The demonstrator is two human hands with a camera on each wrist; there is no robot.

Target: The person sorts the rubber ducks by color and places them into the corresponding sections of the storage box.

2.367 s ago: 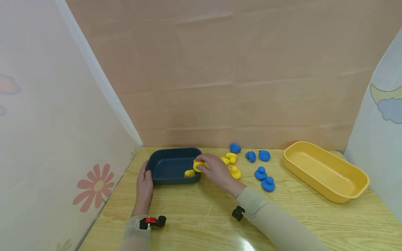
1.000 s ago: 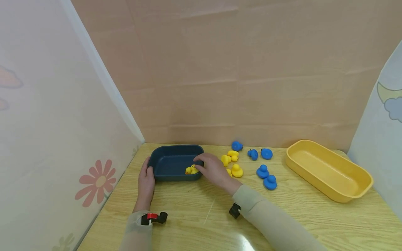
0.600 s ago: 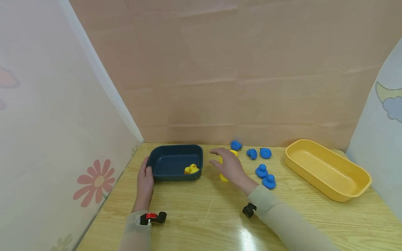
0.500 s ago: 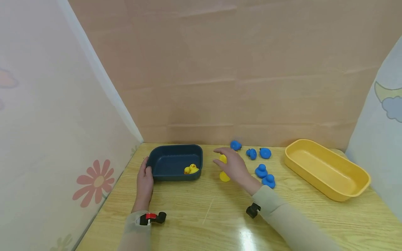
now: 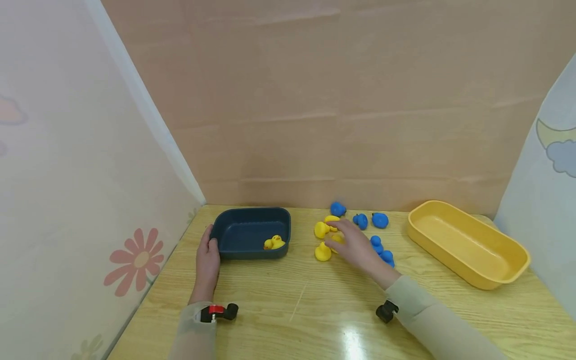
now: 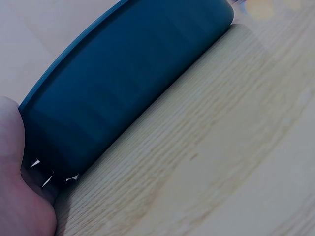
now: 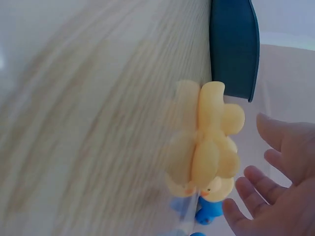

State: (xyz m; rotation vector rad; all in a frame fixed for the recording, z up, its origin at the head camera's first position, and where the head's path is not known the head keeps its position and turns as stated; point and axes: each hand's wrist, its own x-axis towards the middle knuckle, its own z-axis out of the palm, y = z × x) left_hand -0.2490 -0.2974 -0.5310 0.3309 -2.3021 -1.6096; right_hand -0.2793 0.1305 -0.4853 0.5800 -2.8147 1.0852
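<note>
My left hand [image 5: 208, 262] grips the left end of a dark blue tub [image 5: 240, 240], thumb near the rim. Two yellow rubber ducks [image 5: 275, 242] lie together in the tub's front right corner. My right hand [image 5: 360, 250] hovers among several yellow ducks on the table, thumb and fingers spread apart and holding nothing. One yellow duck [image 5: 336, 243] lies between its thumb and fingers, partly covered. Just left of the fingertips are another yellow duck [image 5: 321, 230] and one nearer me [image 5: 323, 252]. In the right wrist view the fingers [image 7: 253, 191] are apart from the ducks [image 7: 211, 108].
Several blue rubber ducks [image 5: 380, 220] lie behind and right of my right hand, two partly hidden by it. A yellow tub [image 5: 468, 245] stands at the right with nothing in it. A brown-papered wall [image 5: 288, 125] closes the back, a pale one [image 5: 135, 165] the left.
My right hand has released a yellow duck into the dark blue tub beside the first one. It has then moved right, over the yellow ducks on the table. The left hand has stayed put.
</note>
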